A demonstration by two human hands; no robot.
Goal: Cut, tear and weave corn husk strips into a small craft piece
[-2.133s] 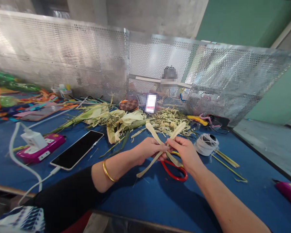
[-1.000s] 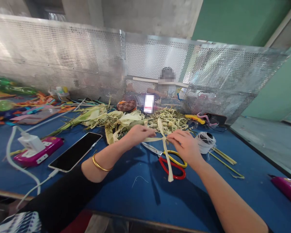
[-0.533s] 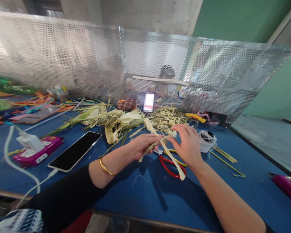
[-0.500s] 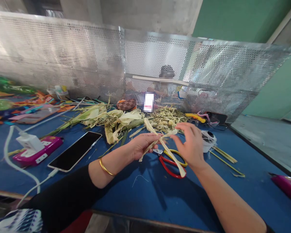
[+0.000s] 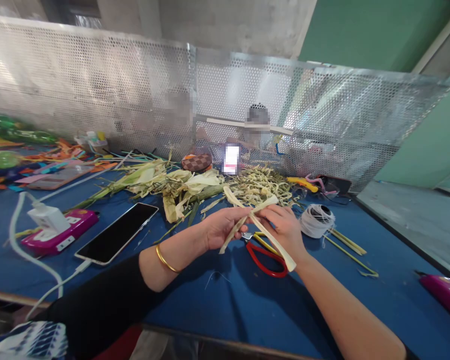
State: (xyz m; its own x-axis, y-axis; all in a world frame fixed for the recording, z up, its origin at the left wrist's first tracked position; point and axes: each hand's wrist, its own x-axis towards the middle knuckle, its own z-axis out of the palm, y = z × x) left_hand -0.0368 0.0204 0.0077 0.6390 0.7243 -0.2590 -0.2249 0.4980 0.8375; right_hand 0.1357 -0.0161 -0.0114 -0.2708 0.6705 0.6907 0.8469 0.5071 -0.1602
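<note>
Two pale dry leaf strips (image 5: 264, 230) cross in an X above the blue table (image 5: 225, 305). My left hand (image 5: 219, 227), with a gold bangle on the wrist, pinches the strips at the crossing from the left. On the right side my right hand (image 5: 285, 230) has its fingers closed on the same crossing. One strip end hangs down over my right wrist. Red and yellow handled scissors (image 5: 264, 255) lie on the table just under both hands. A spool of white thread (image 5: 317, 220) sits right of my right hand.
A heap of corn husks and leaf scraps (image 5: 180, 185) lies behind the hands. A black phone (image 5: 118, 232) and a pink device with a white charger (image 5: 54, 230) lie at the left, another pink device (image 5: 444, 292) at the right. A perforated metal screen (image 5: 135, 95) backs the table; people sit behind it.
My right hand, lifted with fingers loose half a second ago, has come down and closed on the crossing. The strips tilted from a flat cross into an X. My left hand stayed put.
</note>
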